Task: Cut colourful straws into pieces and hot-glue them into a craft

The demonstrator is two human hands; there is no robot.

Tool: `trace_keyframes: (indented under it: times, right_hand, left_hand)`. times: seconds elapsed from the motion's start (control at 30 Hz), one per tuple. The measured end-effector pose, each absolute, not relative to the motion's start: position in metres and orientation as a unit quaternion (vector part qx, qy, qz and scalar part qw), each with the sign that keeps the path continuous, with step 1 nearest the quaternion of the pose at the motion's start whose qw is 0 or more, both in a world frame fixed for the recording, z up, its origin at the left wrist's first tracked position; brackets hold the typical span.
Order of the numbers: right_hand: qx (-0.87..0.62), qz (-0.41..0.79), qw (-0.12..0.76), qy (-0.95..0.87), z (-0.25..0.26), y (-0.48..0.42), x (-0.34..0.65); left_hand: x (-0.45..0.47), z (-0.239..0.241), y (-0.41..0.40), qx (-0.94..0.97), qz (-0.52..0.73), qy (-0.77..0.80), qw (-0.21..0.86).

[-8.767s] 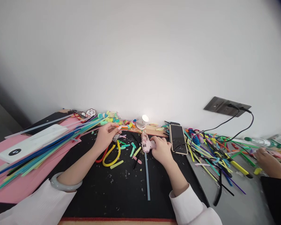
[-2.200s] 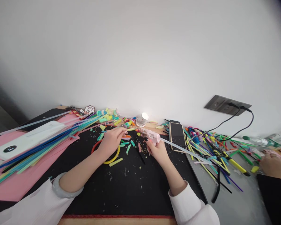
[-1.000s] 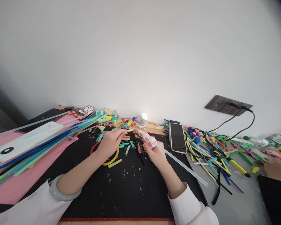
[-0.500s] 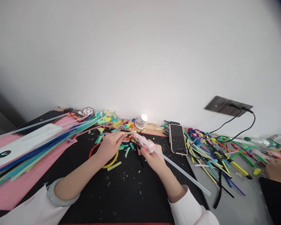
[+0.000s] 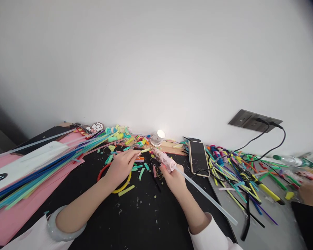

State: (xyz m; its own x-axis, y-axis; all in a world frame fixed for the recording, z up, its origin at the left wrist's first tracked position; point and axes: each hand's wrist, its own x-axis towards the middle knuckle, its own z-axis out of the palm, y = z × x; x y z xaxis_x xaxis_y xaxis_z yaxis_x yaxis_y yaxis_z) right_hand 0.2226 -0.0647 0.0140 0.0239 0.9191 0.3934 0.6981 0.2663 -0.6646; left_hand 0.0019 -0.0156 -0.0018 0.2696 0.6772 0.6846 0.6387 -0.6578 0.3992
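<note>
My right hand (image 5: pixel 175 180) is closed around a pink hot glue gun (image 5: pixel 167 161), its front end pointing up and left. A long translucent glue stick (image 5: pixel 207 197) juts from the gun's back end toward the lower right. My left hand (image 5: pixel 123 165) pinches a short yellow fuzzy piece (image 5: pixel 145 150), whose free end lies close to the gun's tip; I cannot tell whether they touch. Under my left hand lies a red and yellow ring (image 5: pixel 129 178), partly hidden. Short green fuzzy pieces (image 5: pixel 141 173) are scattered on the black mat (image 5: pixel 135 218).
A paper cup (image 5: pixel 158 138) stands by the wall. A phone (image 5: pixel 199 158) lies right of the gun. Long coloured stems (image 5: pixel 49 170) cover pink sheets (image 5: pixel 23 222) at left. Yellow cutters (image 5: pixel 267 191) lie at right among stems, near another person's hand (image 5: pixel 311 192). Cables run from a wall socket (image 5: pixel 255 121).
My left hand has drawn slightly left, away from the glue gun's tip, and more of the yellow piece shows. The right hand still holds the gun, slightly lower and to the right.
</note>
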Motion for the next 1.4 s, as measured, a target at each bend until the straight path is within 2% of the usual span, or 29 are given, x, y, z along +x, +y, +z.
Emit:
trace_keyframes:
  times: [0.17,0.5,0.7,0.93,1.17,1.3,1.4]
  right_hand:
    - [-0.546,0.191,0.393,-0.714,0.018,-0.069,0.218]
    - [-0.565,0.212,0.387,-0.698,0.015,-0.065,0.222]
    - [-0.616,0.139,0.361,-0.686,0.014,-0.059,0.231]
    - [-0.683,0.053,0.252,-0.684,0.027,-0.057,0.247]
    - [-0.686,-0.04,0.174,-0.706,0.013,-0.053,0.263]
    - [-0.698,-0.048,0.202,-0.685,0.017,-0.057,0.255]
    - [-0.651,-0.056,0.289,-0.699,0.025,-0.06,0.241]
  left_hand:
    - [0.003,-0.003,-0.018,0.792,0.421,0.442,0.024]
    - [0.002,-0.002,-0.018,0.795,0.428,0.429,0.028]
    - [-0.002,-0.001,-0.013,0.79,0.446,0.418,0.038]
    - [-0.005,-0.004,-0.01,0.777,0.464,0.424,0.033]
    - [-0.004,-0.001,-0.01,0.77,0.465,0.435,0.036]
    - [-0.004,0.001,-0.01,0.774,0.462,0.43,0.044]
    - [-0.004,0.001,-0.011,0.777,0.463,0.425,0.038]
